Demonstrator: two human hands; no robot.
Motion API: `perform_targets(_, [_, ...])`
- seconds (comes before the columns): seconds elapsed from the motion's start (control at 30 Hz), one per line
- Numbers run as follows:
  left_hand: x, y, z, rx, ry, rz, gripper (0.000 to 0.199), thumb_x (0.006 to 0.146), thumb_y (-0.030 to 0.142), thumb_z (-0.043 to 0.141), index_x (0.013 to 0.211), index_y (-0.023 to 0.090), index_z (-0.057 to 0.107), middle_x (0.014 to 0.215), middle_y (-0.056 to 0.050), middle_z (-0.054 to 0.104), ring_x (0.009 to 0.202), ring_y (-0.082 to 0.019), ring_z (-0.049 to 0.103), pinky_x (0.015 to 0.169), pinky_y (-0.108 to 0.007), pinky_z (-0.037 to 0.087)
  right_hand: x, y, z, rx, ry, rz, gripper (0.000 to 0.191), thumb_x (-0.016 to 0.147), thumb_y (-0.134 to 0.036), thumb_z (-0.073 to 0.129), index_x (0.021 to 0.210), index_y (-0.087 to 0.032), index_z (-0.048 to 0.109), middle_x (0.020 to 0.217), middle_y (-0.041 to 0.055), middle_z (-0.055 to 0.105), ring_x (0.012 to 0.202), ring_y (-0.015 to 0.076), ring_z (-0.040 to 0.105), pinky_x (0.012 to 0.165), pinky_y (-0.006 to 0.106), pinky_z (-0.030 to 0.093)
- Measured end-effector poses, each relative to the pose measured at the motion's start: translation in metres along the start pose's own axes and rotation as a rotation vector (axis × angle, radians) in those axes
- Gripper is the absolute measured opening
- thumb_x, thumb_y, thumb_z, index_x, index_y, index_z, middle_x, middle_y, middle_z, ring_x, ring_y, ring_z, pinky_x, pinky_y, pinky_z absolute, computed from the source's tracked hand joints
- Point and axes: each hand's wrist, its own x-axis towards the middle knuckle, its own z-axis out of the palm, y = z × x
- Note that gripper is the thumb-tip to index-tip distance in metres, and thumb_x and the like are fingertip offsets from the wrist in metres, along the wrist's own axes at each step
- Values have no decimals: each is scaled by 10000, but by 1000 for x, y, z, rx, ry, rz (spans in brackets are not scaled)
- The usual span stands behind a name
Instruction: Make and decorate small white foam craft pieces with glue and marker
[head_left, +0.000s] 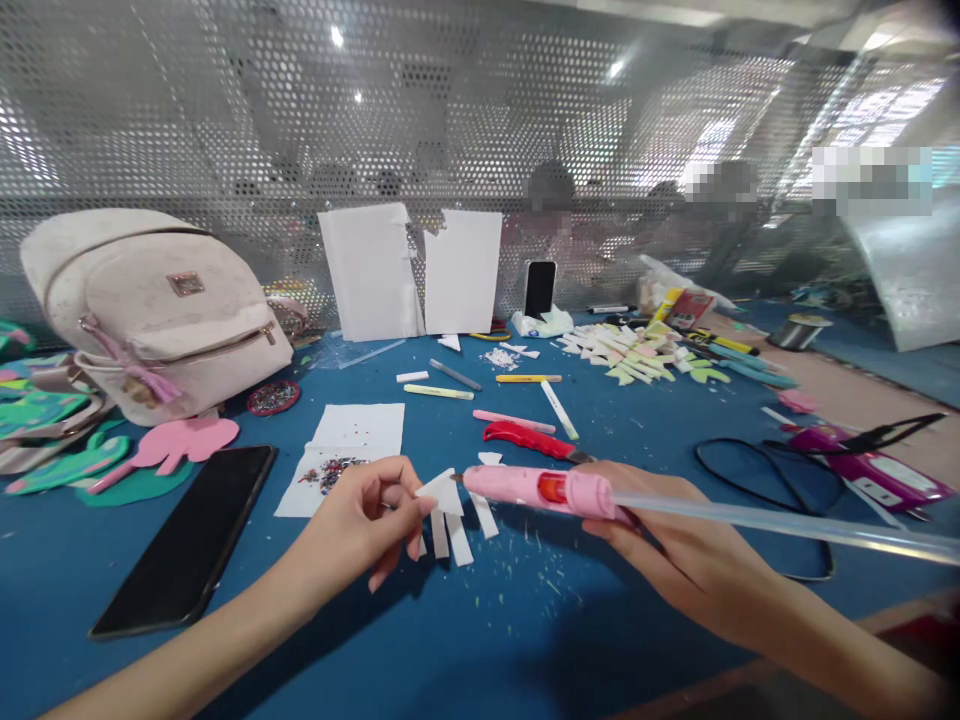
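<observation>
My left hand (382, 515) pinches a small white foam or paper piece (444, 494) between thumb and fingers, just above the blue table. Wrapped around a pink hot glue gun (517, 487) is my right hand (660, 520). The gun's nozzle points left and meets or nearly meets the white piece. A long clear glue stick (750, 515) juts out of the gun's back toward the right. White strips (460, 540) lie under and beside the held piece. Behind the gun rests a red-handled tool (529, 438), its far end hidden by my right hand.
A black phone (187, 540) lies left, near a cream backpack (172, 310). Beads sit on a white paper (360, 425). Several markers (439, 392) lie mid-table. Cut pieces (622, 350) are heaped at the back right. A cable (701, 460) loops beside a purple device (870, 475).
</observation>
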Motion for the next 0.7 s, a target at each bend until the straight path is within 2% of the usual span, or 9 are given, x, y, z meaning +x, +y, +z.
perform_targets(0.3, [3, -10, -1, -12, -10, 55, 381, 787, 466, 772, 729, 185, 520, 528, 28, 647, 264, -45, 420, 282, -112, 248, -2, -1, 0, 33, -58, 18, 205, 1025, -255, 427, 1201, -239, 532, 1110, 76, 703, 1005, 251, 693, 764, 337, 559])
perform_targets(0.7, [1, -4, 0, 6, -4, 60, 357, 798, 427, 769, 726, 181, 520, 527, 33, 641, 277, -39, 423, 298, -110, 252, -1, -3, -1, 6, -37, -1, 190, 1033, -269, 415, 1182, -245, 530, 1073, 67, 709, 983, 256, 695, 723, 327, 549])
